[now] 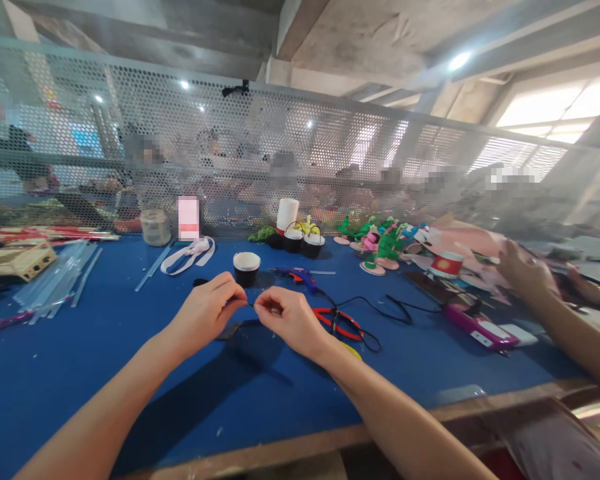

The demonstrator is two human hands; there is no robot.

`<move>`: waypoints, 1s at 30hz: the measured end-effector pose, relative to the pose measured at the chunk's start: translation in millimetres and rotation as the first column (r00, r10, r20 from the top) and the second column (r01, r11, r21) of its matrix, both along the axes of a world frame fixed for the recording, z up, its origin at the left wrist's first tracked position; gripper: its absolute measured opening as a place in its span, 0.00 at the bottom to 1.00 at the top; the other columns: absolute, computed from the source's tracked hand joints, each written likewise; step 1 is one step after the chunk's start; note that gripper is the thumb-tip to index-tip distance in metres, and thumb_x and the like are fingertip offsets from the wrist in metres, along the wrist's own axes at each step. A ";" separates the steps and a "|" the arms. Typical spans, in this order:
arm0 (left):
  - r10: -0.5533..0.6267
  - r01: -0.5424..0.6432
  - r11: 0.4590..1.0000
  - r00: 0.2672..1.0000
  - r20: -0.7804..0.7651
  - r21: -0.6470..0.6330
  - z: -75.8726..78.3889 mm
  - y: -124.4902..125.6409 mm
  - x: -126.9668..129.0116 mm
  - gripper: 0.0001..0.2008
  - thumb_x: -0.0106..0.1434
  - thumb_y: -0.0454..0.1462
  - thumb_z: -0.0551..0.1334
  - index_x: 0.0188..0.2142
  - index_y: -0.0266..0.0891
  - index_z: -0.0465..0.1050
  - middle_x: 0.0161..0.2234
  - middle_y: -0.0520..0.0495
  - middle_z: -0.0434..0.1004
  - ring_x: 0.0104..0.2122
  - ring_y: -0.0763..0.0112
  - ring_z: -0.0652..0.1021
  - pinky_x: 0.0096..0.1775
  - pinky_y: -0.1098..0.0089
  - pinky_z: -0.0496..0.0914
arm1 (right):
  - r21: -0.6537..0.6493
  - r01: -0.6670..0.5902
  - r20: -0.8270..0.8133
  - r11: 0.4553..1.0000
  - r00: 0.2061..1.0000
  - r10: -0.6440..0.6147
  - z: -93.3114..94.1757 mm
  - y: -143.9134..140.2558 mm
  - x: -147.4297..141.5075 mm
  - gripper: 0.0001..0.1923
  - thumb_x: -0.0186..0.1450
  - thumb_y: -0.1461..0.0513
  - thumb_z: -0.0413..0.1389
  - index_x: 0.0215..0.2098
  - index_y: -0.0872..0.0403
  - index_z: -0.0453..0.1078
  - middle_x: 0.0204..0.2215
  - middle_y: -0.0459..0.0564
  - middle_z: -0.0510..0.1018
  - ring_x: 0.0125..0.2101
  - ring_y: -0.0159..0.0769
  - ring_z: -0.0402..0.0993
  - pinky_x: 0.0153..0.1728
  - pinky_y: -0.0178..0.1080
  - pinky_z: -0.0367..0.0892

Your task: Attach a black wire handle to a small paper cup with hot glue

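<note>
My left hand (pixel 207 308) and my right hand (pixel 287 319) meet above the blue table (pixel 55 360), fingertips pinched together on a thin dark wire (pixel 251 305) stretched between them. A dark piece (pixel 233 328) lies on the table just under my hands. A small black paper cup (pixel 247 268) stands right behind them. Red-handled pliers (pixel 341 323) and a black cord (pixel 380 307) lie beside my right hand.
A blue glue gun (pixel 296 275), clear glue sticks (pixel 55 283), a white ribbon (pixel 190 255), a jar (pixel 155 227), little black baskets (pixel 303 241) and colourful craft figures (pixel 380 243) stand further back. A co-worker's hand (pixel 523 273) reaches in at the right. A perforated metal screen (pixel 300 153) closes off the back.
</note>
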State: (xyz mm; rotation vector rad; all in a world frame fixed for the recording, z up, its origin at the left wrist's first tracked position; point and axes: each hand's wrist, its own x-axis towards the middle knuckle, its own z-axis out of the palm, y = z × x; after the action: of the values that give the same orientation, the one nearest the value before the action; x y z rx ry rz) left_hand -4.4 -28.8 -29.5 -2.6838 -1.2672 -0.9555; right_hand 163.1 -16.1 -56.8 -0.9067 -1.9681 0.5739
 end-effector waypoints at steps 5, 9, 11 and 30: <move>-0.013 0.016 0.998 0.999 0.053 -0.056 1.7 0.4 -1.7 0.06 0.58 0.33 0.51 0.28 0.37 0.66 0.28 0.50 0.66 0.28 0.76 0.69 0.31 0.73 0.64 | -0.180 -0.122 -0.066 0.976 0.992 0.112 4.0 0.0 1.7 0.05 0.53 0.63 0.51 0.23 0.57 0.66 0.19 0.43 0.67 0.20 0.25 0.60 0.22 0.29 0.58; -0.023 0.034 0.995 0.993 0.116 -0.089 2.7 0.4 -1.0 0.06 0.58 0.34 0.52 0.28 0.37 0.67 0.26 0.51 0.66 0.27 0.76 0.68 0.30 0.74 0.64 | -0.324 -0.165 -0.213 0.931 0.972 0.098 6.0 1.1 1.3 0.06 0.52 0.61 0.52 0.23 0.57 0.64 0.18 0.42 0.66 0.17 0.23 0.58 0.19 0.29 0.56; -0.025 0.038 0.995 0.989 0.143 -0.090 2.0 -0.6 1.0 0.06 0.58 0.34 0.52 0.28 0.37 0.67 0.26 0.51 0.66 0.26 0.76 0.68 0.29 0.74 0.63 | -0.381 -0.180 -0.285 0.907 0.956 0.070 6.0 1.8 0.5 0.07 0.52 0.59 0.53 0.23 0.57 0.64 0.16 0.40 0.64 0.14 0.21 0.54 0.15 0.29 0.52; 0.020 -0.020 1.000 0.999 0.025 -0.008 1.6 -3.8 3.2 0.06 0.57 0.33 0.52 0.27 0.36 0.66 0.27 0.50 0.66 0.26 0.76 0.68 0.30 0.73 0.64 | 0.037 -0.037 0.092 0.999 0.995 0.034 6.1 -3.0 2.6 0.05 0.53 0.66 0.49 0.22 0.56 0.66 0.19 0.44 0.67 0.21 0.27 0.60 0.24 0.30 0.57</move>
State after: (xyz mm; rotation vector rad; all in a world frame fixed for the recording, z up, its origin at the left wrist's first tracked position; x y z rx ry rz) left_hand -1.2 -32.7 -27.9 -2.6679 -1.3025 -0.9871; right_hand 165.7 -19.1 -50.7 -0.8893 -2.0741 0.5208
